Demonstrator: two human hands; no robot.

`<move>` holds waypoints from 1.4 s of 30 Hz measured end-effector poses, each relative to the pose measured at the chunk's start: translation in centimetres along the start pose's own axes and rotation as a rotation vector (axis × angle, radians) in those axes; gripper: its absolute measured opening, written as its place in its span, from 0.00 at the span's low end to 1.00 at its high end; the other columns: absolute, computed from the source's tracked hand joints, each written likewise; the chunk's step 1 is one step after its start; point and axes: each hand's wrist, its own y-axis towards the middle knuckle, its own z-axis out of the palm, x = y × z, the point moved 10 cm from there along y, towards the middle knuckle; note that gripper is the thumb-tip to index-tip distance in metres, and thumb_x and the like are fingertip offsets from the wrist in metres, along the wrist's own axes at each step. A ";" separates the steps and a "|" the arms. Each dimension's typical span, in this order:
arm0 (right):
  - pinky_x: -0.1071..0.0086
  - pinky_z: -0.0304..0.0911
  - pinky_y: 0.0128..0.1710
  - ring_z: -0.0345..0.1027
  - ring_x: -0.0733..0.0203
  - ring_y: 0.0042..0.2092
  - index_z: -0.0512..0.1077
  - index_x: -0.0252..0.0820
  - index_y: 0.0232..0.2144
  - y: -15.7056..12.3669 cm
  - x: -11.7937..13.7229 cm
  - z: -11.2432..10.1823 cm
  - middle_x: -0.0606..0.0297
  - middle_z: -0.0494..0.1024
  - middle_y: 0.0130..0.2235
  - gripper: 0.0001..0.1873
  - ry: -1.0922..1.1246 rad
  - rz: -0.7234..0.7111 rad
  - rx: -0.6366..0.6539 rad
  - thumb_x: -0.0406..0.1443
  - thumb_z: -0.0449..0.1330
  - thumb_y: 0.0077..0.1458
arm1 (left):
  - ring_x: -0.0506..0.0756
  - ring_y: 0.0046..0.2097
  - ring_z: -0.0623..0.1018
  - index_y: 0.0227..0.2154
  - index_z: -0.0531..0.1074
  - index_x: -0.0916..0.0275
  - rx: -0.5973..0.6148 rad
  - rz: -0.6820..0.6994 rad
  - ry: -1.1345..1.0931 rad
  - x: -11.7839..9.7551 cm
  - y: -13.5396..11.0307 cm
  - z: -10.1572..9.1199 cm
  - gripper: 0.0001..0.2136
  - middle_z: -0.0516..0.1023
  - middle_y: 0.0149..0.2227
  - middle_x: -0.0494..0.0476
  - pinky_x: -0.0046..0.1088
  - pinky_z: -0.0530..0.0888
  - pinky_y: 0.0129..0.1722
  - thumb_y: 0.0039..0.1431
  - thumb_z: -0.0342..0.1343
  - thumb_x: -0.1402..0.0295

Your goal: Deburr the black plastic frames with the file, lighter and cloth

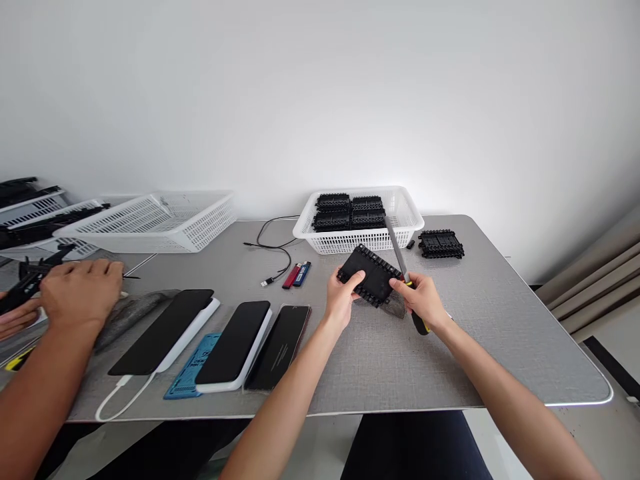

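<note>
My left hand (341,298) grips the left edge of a flat black plastic part (371,275) held just above the grey table (475,333). My right hand (423,300) holds the part's right edge together with a screwdriver (400,257). Its yellow and black handle sticks out below the palm and its metal shaft points up and away toward the basket. Both hands are closed.
A white basket (407,217) holds several black parts; another black part (441,243) lies to its right. Two lighters (297,274), a cable (273,250), three phones (235,343) and an empty basket (155,221) lie left. Another person's hands (80,290) work at far left.
</note>
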 end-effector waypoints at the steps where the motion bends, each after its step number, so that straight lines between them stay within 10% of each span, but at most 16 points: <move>1: 0.72 0.49 0.15 0.50 0.69 0.15 0.63 0.43 0.26 0.2 -0.1 -0.7 0.77 0.57 0.14 0.22 0.028 -0.002 -0.039 0.53 0.63 0.47 | 0.55 0.35 0.79 0.35 0.70 0.62 0.014 0.001 0.028 -0.1 0.0 0.1 0.20 0.79 0.35 0.58 0.28 0.75 0.28 0.41 0.66 0.59; 12: 0.70 0.55 0.23 0.59 0.64 0.23 0.74 0.38 0.37 0.9 1.5 -5.1 0.69 0.68 0.21 0.27 -0.298 -0.128 -0.274 0.55 0.60 0.49 | 0.57 0.31 0.80 0.36 0.78 0.63 0.238 -0.076 0.267 1.2 -0.8 2.0 0.18 0.82 0.33 0.62 0.28 0.71 0.26 0.43 0.67 0.58; 18: 0.70 0.57 0.28 0.68 0.61 0.27 0.66 0.42 0.56 0.4 2.5 -3.6 0.67 0.75 0.25 0.32 -0.428 -0.151 -0.126 0.55 0.50 0.59 | 0.58 0.32 0.80 0.39 0.76 0.63 0.154 -0.022 0.177 0.8 -0.2 1.1 0.20 0.82 0.30 0.59 0.31 0.74 0.29 0.42 0.67 0.60; 42: 0.69 0.56 0.28 0.72 0.53 0.36 0.68 0.50 0.56 0.1 3.1 -5.0 0.62 0.79 0.30 0.31 -0.848 -0.063 -0.207 0.57 0.46 0.61 | 0.61 0.38 0.81 0.39 0.77 0.66 0.098 0.008 0.142 -0.1 -0.2 0.5 0.23 0.82 0.30 0.59 0.38 0.74 0.42 0.39 0.69 0.60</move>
